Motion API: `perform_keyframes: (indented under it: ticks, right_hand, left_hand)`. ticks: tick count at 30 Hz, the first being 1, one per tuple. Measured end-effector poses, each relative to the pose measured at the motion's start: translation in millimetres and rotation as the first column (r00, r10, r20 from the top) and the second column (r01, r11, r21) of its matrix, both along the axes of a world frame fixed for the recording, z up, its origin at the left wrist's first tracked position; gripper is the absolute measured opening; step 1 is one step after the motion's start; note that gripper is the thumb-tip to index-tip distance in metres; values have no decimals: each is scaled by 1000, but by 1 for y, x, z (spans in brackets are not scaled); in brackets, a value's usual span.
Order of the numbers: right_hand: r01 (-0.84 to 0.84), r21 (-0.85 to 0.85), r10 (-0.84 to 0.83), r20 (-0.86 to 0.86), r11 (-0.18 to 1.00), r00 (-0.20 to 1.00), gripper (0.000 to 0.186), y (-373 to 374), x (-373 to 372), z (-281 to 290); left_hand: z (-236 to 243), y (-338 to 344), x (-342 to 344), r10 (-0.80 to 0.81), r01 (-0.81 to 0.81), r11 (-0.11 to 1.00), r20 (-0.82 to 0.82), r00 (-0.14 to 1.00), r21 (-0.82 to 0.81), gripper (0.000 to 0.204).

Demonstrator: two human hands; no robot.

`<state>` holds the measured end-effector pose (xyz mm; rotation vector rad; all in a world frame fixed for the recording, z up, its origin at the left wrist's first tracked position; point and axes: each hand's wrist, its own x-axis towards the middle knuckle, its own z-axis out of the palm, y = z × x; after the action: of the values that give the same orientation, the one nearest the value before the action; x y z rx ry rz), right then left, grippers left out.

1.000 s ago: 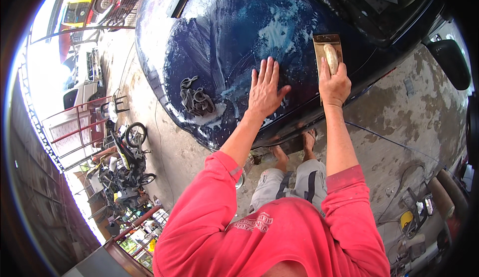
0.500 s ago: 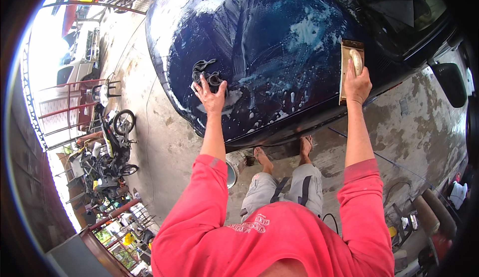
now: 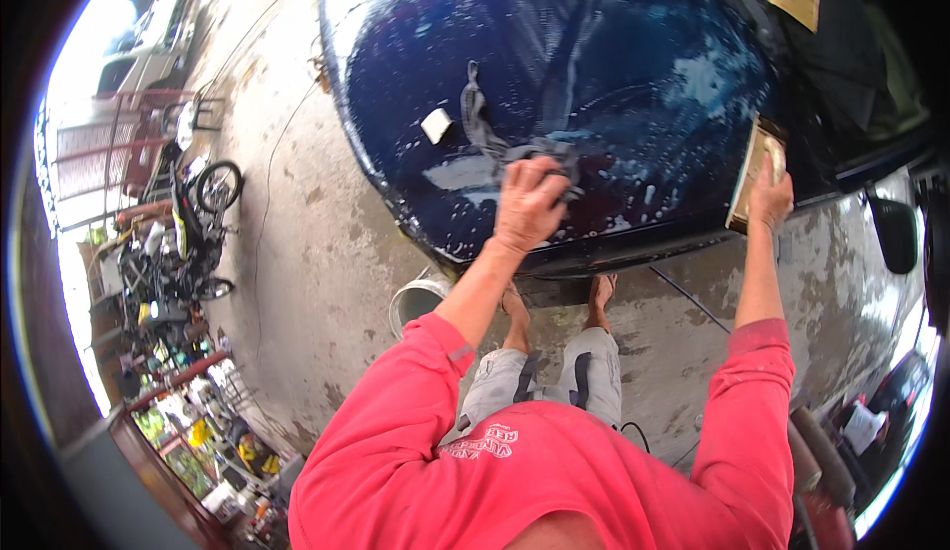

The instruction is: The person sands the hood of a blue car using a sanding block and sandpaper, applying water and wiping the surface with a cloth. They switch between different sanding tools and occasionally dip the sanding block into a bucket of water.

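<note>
The fingers of the left hand (image 3: 529, 208) are curled down over a dark grey rag (image 3: 515, 139), bunching its near end against the wet, dark blue car bonnet (image 3: 594, 65); the rest of the rag trails away from the hand up the bonnet in a thin strip. The palm lies flat on top, probably so the cloth is pressed against the paint.

The fingers of the right hand (image 3: 770, 194) are clenched round a flat tan sanding block (image 3: 754, 169), held by its near end with its face laid against the bonnet's right edge, close to the windscreen base. Held that way, the block's flat side meets the curved panel rather than its corner.

A small pale square scrap (image 3: 435, 124) lies on the bonnet just to the left of the rag, apart from both hands. Soapy white streaks and water patches cover much of the bonnet, thickest on its right half.

Below the bonnet's near edge the person's bare feet in sandals stand on the wet concrete floor (image 3: 297, 253), close enough that both arms, in red sleeves, reach the panel outstretched. A white bucket (image 3: 416, 302) sits on the floor just under the bonnet's near-left edge. Further left of the bonnet, well apart, stand parked motorbikes (image 3: 188, 213) and a cluttered stall.
</note>
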<state>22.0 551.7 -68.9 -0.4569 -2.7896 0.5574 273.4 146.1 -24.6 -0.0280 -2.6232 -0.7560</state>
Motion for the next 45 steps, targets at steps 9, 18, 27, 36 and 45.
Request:
perform_keyframes:
  ticks: [9,18,27,36,45]
  right_hand:
    - [-13,-22,13,-3,1000,1000,75,10,-6,-7]
    - [103,-553,16,206,826,978,62,-2,-12,13]
    - [509,-535,603,-2,-674,798,48,-194,198,57]
    - [687,-710,932,124,-156,340,39,-370,321,66]
    - [-622,-782,964,183,23,-194,44,-473,419,10]
  left_hand:
    - [9,12,-3,-105,69,979,186,977,194,74]
    - [30,29,86,235,-305,822,202,951,480,50]
    - [76,33,128,-133,-308,-178,287,949,934,56]
    - [91,-32,235,270,-472,-23,460,846,881,55]
    - [21,-97,385,439,-21,-668,417,796,744,51]
